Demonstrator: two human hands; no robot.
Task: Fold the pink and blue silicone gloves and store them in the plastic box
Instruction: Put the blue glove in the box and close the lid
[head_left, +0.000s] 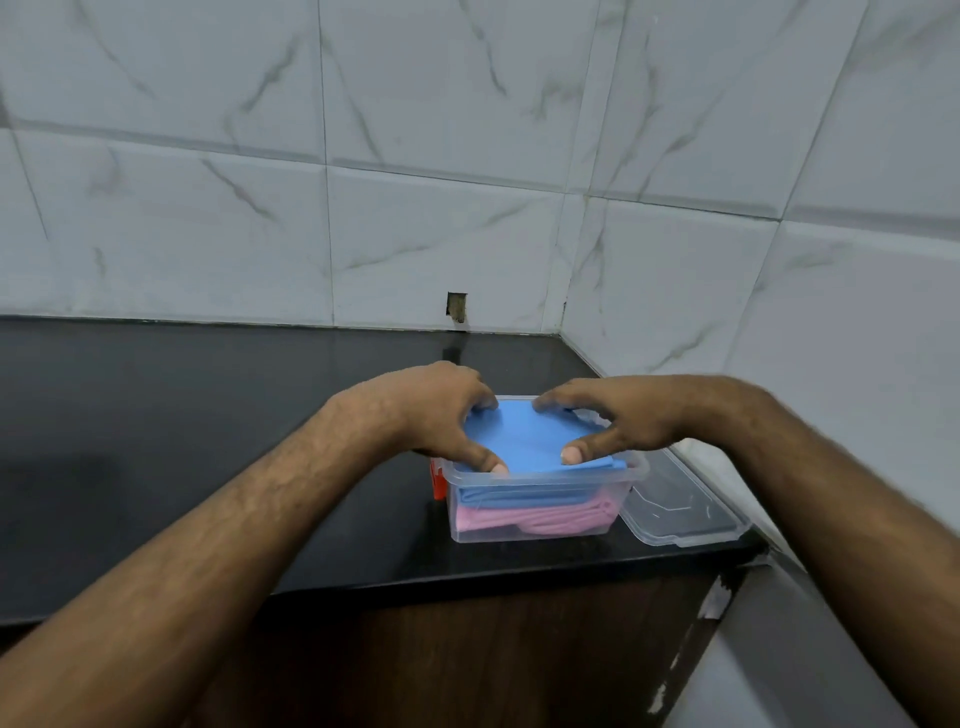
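1. Plastic box (540, 525): clear, lidless, standing on the black countertop (208, 441) near its front right corner
2. Pink gloves (535, 517): folded, lying at the bottom of the box, seen through its front wall
3. Blue gloves (535, 441): folded, stacked on the pink ones; the top layer sits level with the box rim
4. Left hand (441, 415): fingers curled over the far left edge of the blue stack, thumb pressing its near edge, so the stack is pinched
5. Right hand (618, 421): fingers spread on the far right edge, thumb on the near edge, likewise gripping the blue stack
6. Lid (680, 506): clear, lying flat just right of the box, touching it
7. Tiled wall (467, 156): white marbled tiles behind and to the right
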